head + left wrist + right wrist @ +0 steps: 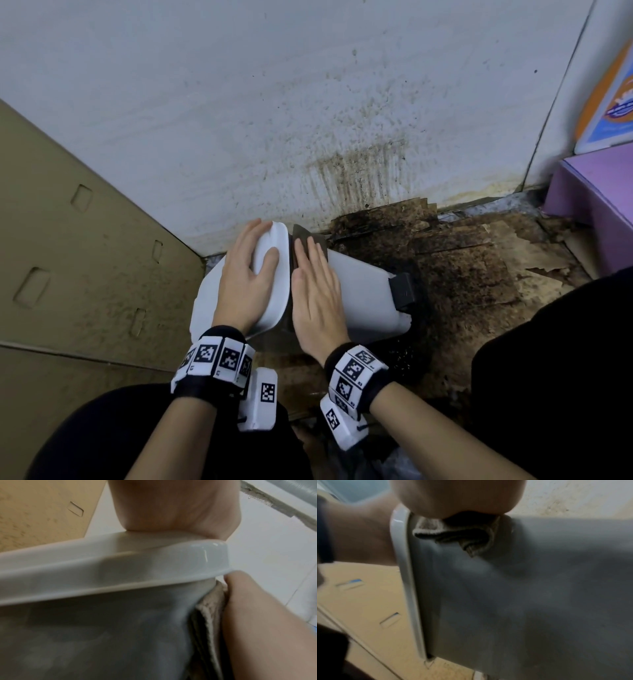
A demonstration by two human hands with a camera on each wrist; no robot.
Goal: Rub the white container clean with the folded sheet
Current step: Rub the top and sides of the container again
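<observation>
I see the bin point(363, 294) lying on its side on the stained floor point(472, 260), near the foot of the spattered wall point(274, 102), its white lid point(270, 284) end toward the cardboard point(68, 240) on the left and a black pedal point(404, 291) at the other end. My left hand point(246, 277) lies over the lid, fingers spread and bent over its rounded top edge, thumb on the lid face. My right hand point(317, 294) is flat, fingers straight and together, pressing the sheet point(305, 236) against the bin's grey side just beside the lid rim. In the right wrist view the sheet point(453, 534) bunches in folds under the palm, touching the lid rim. In the left wrist view its layered edge point(209, 608) sits between the right hand and the bin wall. A purple box point(596, 192) stands at the right.
</observation>
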